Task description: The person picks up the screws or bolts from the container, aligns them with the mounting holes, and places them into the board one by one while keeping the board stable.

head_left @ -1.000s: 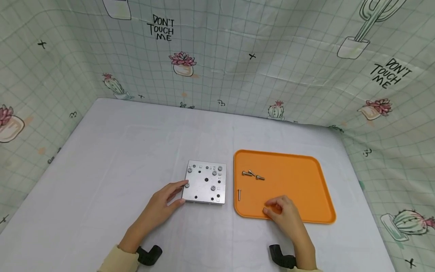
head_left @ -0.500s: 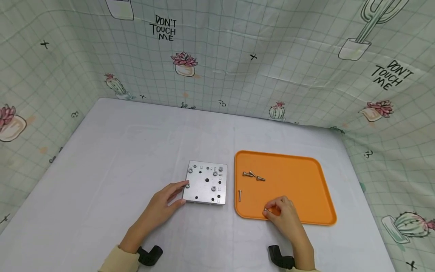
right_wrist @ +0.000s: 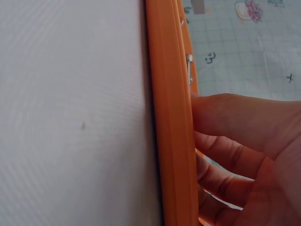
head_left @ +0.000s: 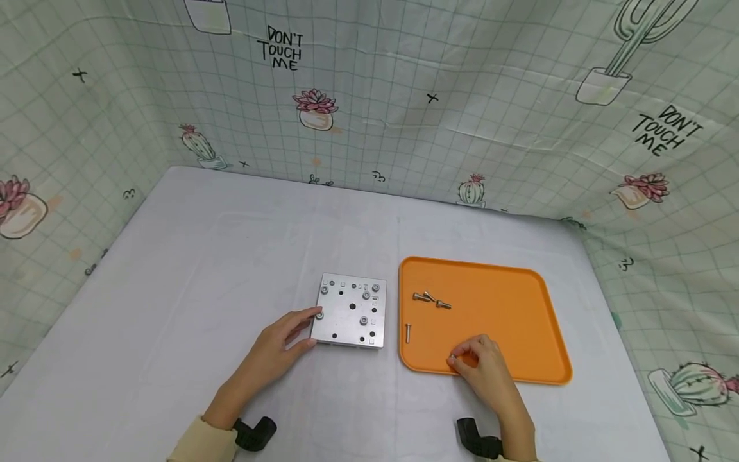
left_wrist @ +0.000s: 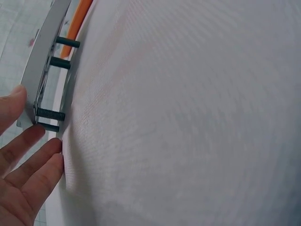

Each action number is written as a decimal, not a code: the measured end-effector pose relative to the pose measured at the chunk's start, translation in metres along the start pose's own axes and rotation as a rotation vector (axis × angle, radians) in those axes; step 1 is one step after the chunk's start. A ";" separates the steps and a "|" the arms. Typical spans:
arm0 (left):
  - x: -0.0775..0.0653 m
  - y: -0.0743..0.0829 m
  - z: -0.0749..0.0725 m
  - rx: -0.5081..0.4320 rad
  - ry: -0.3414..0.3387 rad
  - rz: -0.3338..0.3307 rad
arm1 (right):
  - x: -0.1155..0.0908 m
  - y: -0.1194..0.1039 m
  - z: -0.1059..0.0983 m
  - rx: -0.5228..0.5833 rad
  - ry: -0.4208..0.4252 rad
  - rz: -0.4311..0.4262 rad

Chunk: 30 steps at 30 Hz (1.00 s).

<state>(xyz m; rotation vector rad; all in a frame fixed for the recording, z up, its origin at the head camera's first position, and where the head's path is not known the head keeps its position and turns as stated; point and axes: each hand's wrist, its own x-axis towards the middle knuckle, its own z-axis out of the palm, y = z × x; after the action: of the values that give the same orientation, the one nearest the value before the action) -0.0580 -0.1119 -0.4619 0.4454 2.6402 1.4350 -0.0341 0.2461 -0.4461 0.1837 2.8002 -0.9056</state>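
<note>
A square silver metal plate [head_left: 348, 324] with holes and several socket-head screws set in it lies left of the orange tray. My left hand [head_left: 281, 343] touches its left edge and near corner with the index finger and thumb. In the left wrist view, threaded screw ends [left_wrist: 51, 113] stick out below the plate, and the other fingers [left_wrist: 40, 181] stretch out beneath it. Over the tray's near edge, my right hand [head_left: 485, 366] pinches a small screw [head_left: 452, 357] between thumb and index finger, mostly covered by the fingertips.
The orange tray [head_left: 491, 327] carries a cluster of cap screws [head_left: 443, 304] and a lone thin screw [head_left: 408, 333] at its left side. Its raised rim [right_wrist: 174, 141] runs under my right hand. A patterned cloth [head_left: 369, 96] hangs behind the white table [head_left: 242, 244].
The small screw became visible between my right fingertips half a second ago and is now mostly covered again. My left hand stays at the plate. The head view shifts very slightly.
</note>
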 end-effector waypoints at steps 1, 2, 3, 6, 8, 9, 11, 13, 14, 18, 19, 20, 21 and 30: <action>0.000 0.000 0.000 0.001 0.001 -0.002 | 0.000 0.000 0.000 0.001 0.000 0.000; 0.000 -0.001 0.000 0.002 0.001 -0.004 | 0.000 0.000 0.000 0.002 0.000 0.000; 0.000 -0.001 0.000 0.001 0.000 -0.009 | 0.000 0.000 0.000 0.004 0.001 0.000; 0.000 -0.001 0.000 0.002 -0.004 -0.020 | 0.000 0.001 -0.001 0.016 0.012 -0.008; 0.001 0.000 0.000 -0.005 -0.005 -0.026 | 0.000 0.001 -0.002 0.024 0.023 -0.016; 0.001 0.000 0.000 -0.006 -0.005 -0.027 | 0.000 0.001 -0.002 0.028 0.026 -0.018; 0.001 0.000 0.000 -0.010 -0.005 -0.026 | 0.000 0.000 -0.002 0.033 0.033 -0.021; 0.000 0.000 0.000 -0.008 -0.003 -0.024 | 0.000 -0.001 -0.003 0.039 0.041 -0.021; 0.000 0.000 0.000 -0.006 -0.002 -0.023 | -0.001 -0.002 -0.003 0.047 0.047 -0.024; 0.000 -0.001 0.001 0.007 0.004 -0.024 | 0.001 -0.008 -0.005 0.067 0.083 -0.061; 0.000 -0.001 0.000 0.008 0.005 -0.025 | 0.001 -0.010 -0.005 0.070 0.091 -0.076; 0.000 0.000 0.000 0.004 0.005 -0.028 | 0.002 -0.012 -0.005 0.081 0.097 -0.095; 0.000 0.000 0.000 0.004 0.004 -0.029 | 0.003 -0.014 -0.005 0.092 0.102 -0.114; 0.001 0.002 -0.001 -0.018 -0.004 -0.038 | 0.018 -0.044 0.004 0.304 0.071 -0.350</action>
<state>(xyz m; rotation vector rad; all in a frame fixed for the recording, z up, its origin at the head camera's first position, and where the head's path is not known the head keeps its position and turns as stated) -0.0588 -0.1115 -0.4595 0.3940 2.6163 1.4437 -0.0589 0.2090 -0.4286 -0.2460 2.7915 -1.4279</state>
